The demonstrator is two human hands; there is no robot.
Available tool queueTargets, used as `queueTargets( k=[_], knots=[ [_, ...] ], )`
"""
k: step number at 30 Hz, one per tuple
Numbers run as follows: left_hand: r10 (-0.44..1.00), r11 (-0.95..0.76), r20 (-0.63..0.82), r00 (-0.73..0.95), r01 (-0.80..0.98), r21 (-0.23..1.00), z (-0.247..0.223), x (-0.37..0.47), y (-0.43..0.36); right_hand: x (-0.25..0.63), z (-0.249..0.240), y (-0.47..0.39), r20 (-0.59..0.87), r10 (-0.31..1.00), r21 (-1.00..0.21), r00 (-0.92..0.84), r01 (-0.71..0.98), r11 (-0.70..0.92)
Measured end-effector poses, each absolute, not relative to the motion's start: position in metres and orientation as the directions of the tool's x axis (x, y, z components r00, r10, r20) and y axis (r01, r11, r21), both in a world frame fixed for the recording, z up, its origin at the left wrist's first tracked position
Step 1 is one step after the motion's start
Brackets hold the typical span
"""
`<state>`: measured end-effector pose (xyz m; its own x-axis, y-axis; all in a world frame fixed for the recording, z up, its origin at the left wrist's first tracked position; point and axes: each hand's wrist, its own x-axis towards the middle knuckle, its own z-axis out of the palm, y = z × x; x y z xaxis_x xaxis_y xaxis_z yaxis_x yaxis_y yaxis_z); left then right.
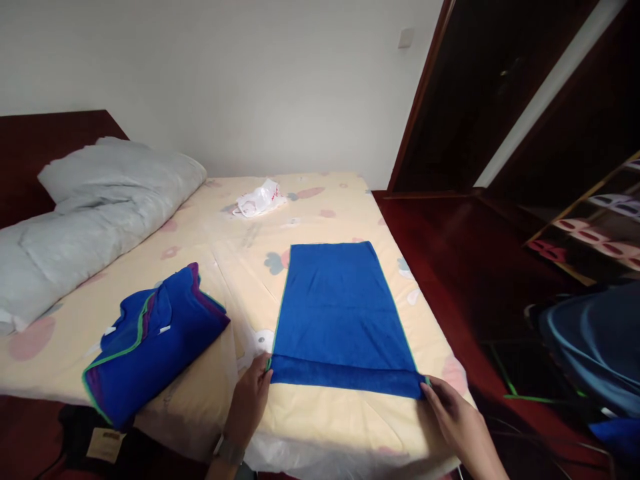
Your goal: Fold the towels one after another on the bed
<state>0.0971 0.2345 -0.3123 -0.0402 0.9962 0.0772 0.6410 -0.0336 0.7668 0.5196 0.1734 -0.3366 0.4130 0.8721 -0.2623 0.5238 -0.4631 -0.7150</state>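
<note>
the flat rectangular blue cloth with thin green edging (pixel 343 307) lies just right of centre in the lower half of the frame, on the cream patterned bed sheet (pixel 345 430). the left hand (pixel 250 397) and right hand (pixel 454 412) are well apart, each pinching one end of its turned-over near strip. the step looks like folding or rolling that edge; the next move likely calls for even, level tension from both.

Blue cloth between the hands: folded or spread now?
Mostly spread: the blue cloth lies flat on the bed, only a narrow strip folded over at the near end, its ends held by left hand and right hand.
</note>
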Motion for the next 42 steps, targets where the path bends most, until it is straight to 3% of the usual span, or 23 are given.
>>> queueTargets(
  k=[8,11,18,26,29,34,38,42],
  knots=[
    [0.981,0.093,-0.018,-0.191,0.395,0.914,-0.302,0.087,0.233,0.521,-0.327,0.169,-0.226,0.849,-0.699,0.477,0.528,-0.483],
    [0.981,0.114,-0.043,-0.188,0.388,0.914,-0.307,0.086,0.233,0.517,-0.324,0.172,-0.227,0.864,-0.673,0.450,0.569,-0.473],
    [0.997,0.054,-0.020,-0.070,0.536,0.843,-0.321,0.098,0.235,0.509,-0.332,0.180,-0.313,0.841,-0.599,0.442,0.595,-0.536],
    [0.986,-0.093,0.164,-0.022,0.747,0.658,-0.320,0.099,0.231,0.512,-0.331,0.177,-0.348,0.861,-0.483,0.371,0.717,-0.504],
    [0.992,-0.084,0.128,0.011,0.813,0.576,-0.321,0.097,0.229,0.513,-0.332,0.175,-0.353,0.861,-0.440,0.368,0.746,-0.499],
    [0.990,-0.090,0.141,0.023,0.864,0.495,-0.320,0.092,0.230,0.515,-0.330,0.174,-0.265,0.881,-0.548,0.393,0.690,-0.473],
    [0.996,-0.004,0.080,-0.043,0.857,0.516,-0.318,0.090,0.231,0.517,-0.320,0.176,-0.354,0.812,-0.534,0.465,0.613,-0.583],
    [0.998,0.043,0.015,-0.056,0.892,0.450,-0.317,0.092,0.230,0.517,-0.320,0.179,-0.384,0.785,-0.524,0.486,0.585,-0.619]
  ],
)
